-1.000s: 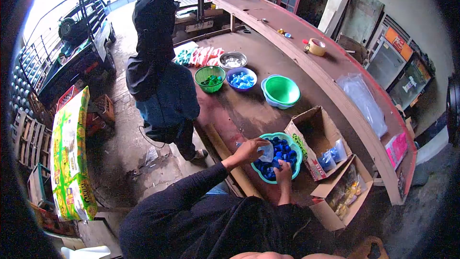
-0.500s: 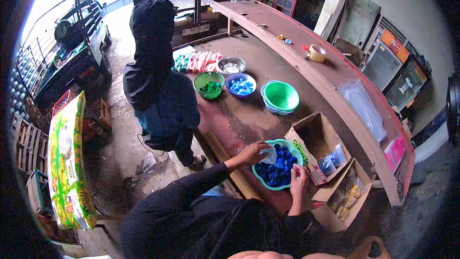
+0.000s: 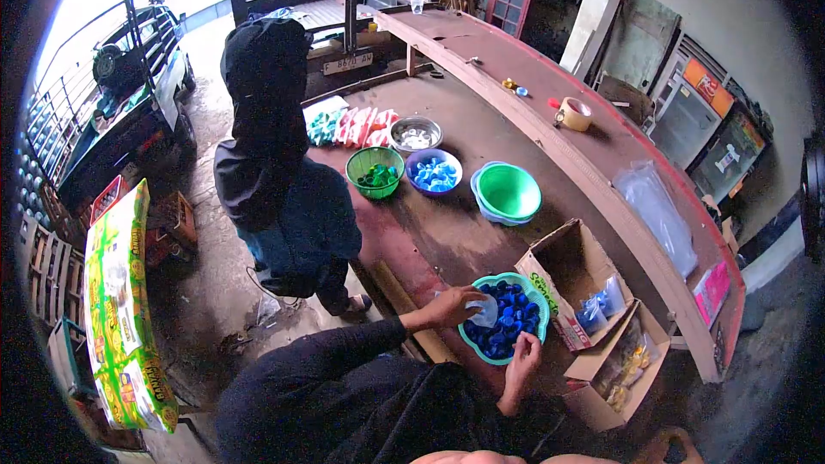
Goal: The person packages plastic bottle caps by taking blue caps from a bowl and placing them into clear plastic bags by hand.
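Note:
In the head view a scalloped turquoise basin [image 3: 543, 299] holds many dark blue bottle caps [image 3: 507, 320]. My left hand [image 3: 454, 306] reaches over the basin's left side, its fingers closed on a small clear plastic bag [image 3: 485, 311] that hangs above the caps. At the basin's lower right, my right hand [image 3: 522, 357] has its fingertips pinched together near the caps. Whatever lies between those fingertips is too small to make out.
Right of the basin stand a cardboard box [image 3: 563, 259] with bagged blue caps and another box [image 3: 593, 399] with bagged yellow ones. Farther back are a green bowl [image 3: 509, 192], a purple bowl [image 3: 434, 174] and a green basket [image 3: 375, 174]. A person [image 3: 279, 163] stands left.
My right hand has lowered toward the caps at the basin's edge. My left hand still holds the plastic bag over the basin. The whole view has shifted slightly.

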`<state>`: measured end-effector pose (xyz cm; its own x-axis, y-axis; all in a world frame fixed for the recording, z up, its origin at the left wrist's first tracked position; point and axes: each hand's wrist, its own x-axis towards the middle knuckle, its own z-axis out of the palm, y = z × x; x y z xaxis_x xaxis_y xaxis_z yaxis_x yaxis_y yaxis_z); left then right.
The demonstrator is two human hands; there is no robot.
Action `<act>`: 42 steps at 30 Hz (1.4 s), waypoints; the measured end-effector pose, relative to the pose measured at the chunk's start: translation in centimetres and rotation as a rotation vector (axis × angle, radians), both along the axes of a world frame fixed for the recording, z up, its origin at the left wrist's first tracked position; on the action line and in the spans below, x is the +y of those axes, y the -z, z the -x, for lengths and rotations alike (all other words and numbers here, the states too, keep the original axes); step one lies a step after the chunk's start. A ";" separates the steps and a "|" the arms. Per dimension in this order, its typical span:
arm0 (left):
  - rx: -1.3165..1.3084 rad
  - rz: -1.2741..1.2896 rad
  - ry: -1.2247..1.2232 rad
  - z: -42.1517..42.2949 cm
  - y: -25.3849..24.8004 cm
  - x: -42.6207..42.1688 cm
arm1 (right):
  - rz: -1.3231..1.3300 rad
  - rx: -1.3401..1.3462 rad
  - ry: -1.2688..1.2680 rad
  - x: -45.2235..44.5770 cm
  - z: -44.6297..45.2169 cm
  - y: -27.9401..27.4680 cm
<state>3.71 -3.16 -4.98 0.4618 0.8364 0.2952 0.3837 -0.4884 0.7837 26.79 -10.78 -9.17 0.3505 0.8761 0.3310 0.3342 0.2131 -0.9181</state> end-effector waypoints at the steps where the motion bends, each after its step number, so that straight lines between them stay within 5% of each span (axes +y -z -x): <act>1: 0.014 -0.043 0.020 0.2 -0.1 0.1 | 0.025 -0.041 -0.004 0.1 0.1 -0.4; 8: -0.175 -0.176 0.090 2.2 -1.2 0.3 | 0.107 -0.385 -0.060 2.4 0.4 0.1; 17: -0.054 -0.073 -0.006 2.8 -4.2 1.8 | 0.196 -0.250 -0.086 0.2 1.9 3.2; 19: -0.102 -0.194 0.012 2.7 -3.0 1.9 | 0.153 -0.422 -0.027 -0.1 1.7 4.3; 30: -0.042 -0.147 0.026 3.3 -3.0 3.1 | 0.151 -0.449 -0.096 2.6 0.6 4.1; 33: -0.237 -0.121 0.025 2.6 -3.2 2.3 | 0.103 -0.576 -0.073 3.0 0.5 5.6; 42: -0.025 0.017 0.052 2.5 -6.4 2.4 | 0.284 -0.558 -0.134 2.5 1.6 6.0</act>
<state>1.26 -0.80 1.47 0.4973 0.8168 0.2927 0.3388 -0.4933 0.8012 25.16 -8.26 -15.15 0.0736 0.9809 0.1802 0.7653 0.0603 -0.6408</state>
